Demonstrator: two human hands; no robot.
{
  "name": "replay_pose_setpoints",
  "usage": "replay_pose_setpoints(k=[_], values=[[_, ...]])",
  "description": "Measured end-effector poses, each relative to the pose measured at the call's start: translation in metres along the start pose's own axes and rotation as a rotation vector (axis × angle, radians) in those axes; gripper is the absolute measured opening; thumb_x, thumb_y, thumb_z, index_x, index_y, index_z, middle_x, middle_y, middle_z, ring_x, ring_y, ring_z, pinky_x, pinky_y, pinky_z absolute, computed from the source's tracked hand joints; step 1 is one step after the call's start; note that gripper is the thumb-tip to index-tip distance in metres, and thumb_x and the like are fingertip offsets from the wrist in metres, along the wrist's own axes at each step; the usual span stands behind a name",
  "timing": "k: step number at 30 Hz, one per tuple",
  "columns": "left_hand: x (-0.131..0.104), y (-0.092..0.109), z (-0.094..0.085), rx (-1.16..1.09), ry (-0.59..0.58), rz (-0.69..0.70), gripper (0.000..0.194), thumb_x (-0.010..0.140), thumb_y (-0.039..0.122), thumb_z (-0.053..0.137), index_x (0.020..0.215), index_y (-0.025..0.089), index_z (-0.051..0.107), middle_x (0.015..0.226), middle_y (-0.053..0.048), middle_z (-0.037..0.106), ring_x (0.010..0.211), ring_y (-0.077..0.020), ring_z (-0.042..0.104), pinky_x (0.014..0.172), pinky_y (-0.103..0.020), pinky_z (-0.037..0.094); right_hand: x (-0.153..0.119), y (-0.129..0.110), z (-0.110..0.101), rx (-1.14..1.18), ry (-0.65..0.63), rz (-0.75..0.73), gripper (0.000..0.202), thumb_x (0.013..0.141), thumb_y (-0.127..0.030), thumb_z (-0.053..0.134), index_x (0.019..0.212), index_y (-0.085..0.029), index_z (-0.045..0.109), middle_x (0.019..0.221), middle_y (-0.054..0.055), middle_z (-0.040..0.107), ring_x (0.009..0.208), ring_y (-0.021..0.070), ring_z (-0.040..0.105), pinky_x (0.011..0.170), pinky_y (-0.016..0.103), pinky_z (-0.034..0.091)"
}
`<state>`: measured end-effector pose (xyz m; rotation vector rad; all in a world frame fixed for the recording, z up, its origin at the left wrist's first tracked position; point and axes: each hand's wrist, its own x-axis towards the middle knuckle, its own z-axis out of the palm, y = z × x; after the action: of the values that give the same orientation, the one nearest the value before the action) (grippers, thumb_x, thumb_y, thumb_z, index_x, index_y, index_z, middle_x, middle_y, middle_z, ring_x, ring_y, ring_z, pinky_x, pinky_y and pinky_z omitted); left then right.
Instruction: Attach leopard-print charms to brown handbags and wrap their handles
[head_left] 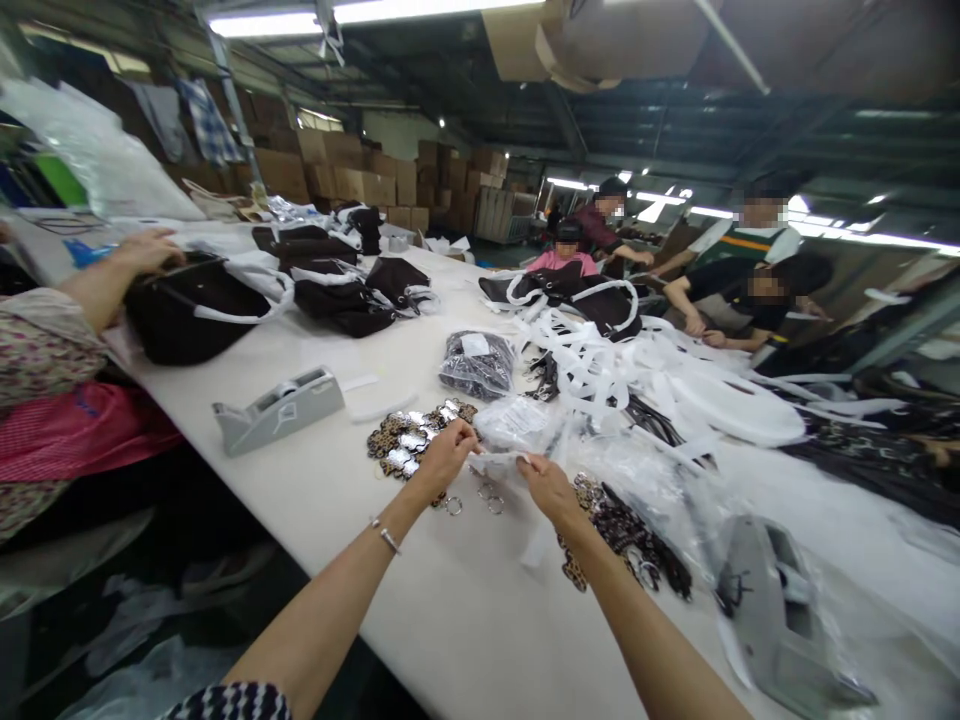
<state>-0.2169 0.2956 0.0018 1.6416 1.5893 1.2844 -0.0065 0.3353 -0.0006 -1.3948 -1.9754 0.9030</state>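
Between my two hands a thin white strip [499, 459] is stretched over the pale table. My left hand [450, 455] pinches its left end, and my right hand [546, 484] pinches the right end. Metal rings [491, 498] lie on the table just below the strip. Left of my left hand is a pile of leopard-patterned tags [397, 440] with shiny parts. A clear plastic packet [517, 420] lies just beyond the strip. Dark beaded straps or chains [637, 540] and more leopard pieces [574, 565] lie beside my right forearm.
Grey tape dispensers stand at the left [281, 408] and lower right [780, 620]. Dark bags [195, 310] and a wrapped bundle [476, 362] lie farther back. White strips [592, 360] are heaped at the right. A person's arm [112, 275] reaches in at left; several people work at the far side.
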Motion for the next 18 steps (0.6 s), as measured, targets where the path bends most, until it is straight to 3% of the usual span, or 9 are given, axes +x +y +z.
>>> replay_pose_setpoints(k=[3, 5, 8, 10, 13, 18], values=[[-0.010, -0.008, -0.007, 0.093, 0.024, -0.023, 0.010, 0.091, 0.022, 0.042, 0.087, 0.019, 0.051, 0.079, -0.002, 0.066, 0.072, -0.0158, 0.060, 0.067, -0.026, 0.044, 0.000, 0.014, 0.000, 0.009, -0.020, 0.093, 0.032, 0.081, -0.041, 0.050, 0.074, -0.019, 0.072, 0.068, 0.003, 0.067, 0.072, 0.0224, 0.062, 0.072, 0.033, 0.047], [-0.023, -0.008, -0.005, 0.174, 0.015, -0.005, 0.011, 0.091, 0.023, 0.044, 0.087, 0.019, 0.053, 0.079, -0.002, 0.065, 0.072, -0.0165, 0.059, 0.068, -0.027, 0.043, -0.001, 0.020, 0.000, 0.037, -0.009, 0.136, 0.035, 0.080, -0.046, 0.050, 0.070, -0.018, 0.070, 0.060, 0.001, 0.062, 0.066, 0.0202, 0.058, 0.065, 0.030, 0.045], [-0.043, -0.001, 0.014, 0.269, -0.109, 0.104, 0.010, 0.091, 0.023, 0.050, 0.089, 0.021, 0.059, 0.086, -0.002, 0.066, 0.081, -0.0164, 0.061, 0.077, -0.027, 0.045, 0.000, 0.021, 0.002, 0.112, 0.012, 0.163, 0.041, 0.077, -0.053, 0.052, 0.070, -0.016, 0.068, 0.058, 0.001, 0.060, 0.062, 0.0177, 0.055, 0.060, 0.027, 0.043], [-0.051, 0.003, 0.032, 0.325, -0.199, 0.181, 0.012, 0.089, 0.022, 0.055, 0.098, 0.021, 0.062, 0.101, -0.003, 0.067, 0.097, -0.0174, 0.060, 0.089, -0.027, 0.044, 0.001, 0.016, 0.005, 0.167, 0.023, 0.163, 0.044, 0.075, -0.056, 0.054, 0.071, -0.014, 0.068, 0.058, 0.001, 0.060, 0.061, 0.0168, 0.054, 0.057, 0.026, 0.042], [-0.048, 0.003, 0.058, 0.433, -0.238, 0.206, 0.032, 0.085, 0.018, 0.059, 0.117, 0.017, 0.058, 0.122, -0.010, 0.061, 0.117, -0.0241, 0.052, 0.103, -0.036, 0.037, 0.004, 0.008, 0.007, 0.227, 0.042, 0.155, 0.044, 0.071, -0.057, 0.058, 0.067, -0.014, 0.066, 0.057, 0.002, 0.060, 0.058, 0.0163, 0.053, 0.055, 0.027, 0.041], [-0.032, -0.005, 0.072, 0.588, -0.279, 0.175, 0.026, 0.082, 0.029, 0.064, 0.106, 0.018, 0.065, 0.105, -0.012, 0.065, 0.106, -0.0296, 0.058, 0.095, -0.045, 0.042, 0.011, -0.003, -0.001, 0.271, 0.120, 0.117, 0.043, 0.069, -0.058, 0.058, 0.059, -0.017, 0.063, 0.048, 0.001, 0.055, 0.054, 0.0176, 0.051, 0.052, 0.028, 0.039]])
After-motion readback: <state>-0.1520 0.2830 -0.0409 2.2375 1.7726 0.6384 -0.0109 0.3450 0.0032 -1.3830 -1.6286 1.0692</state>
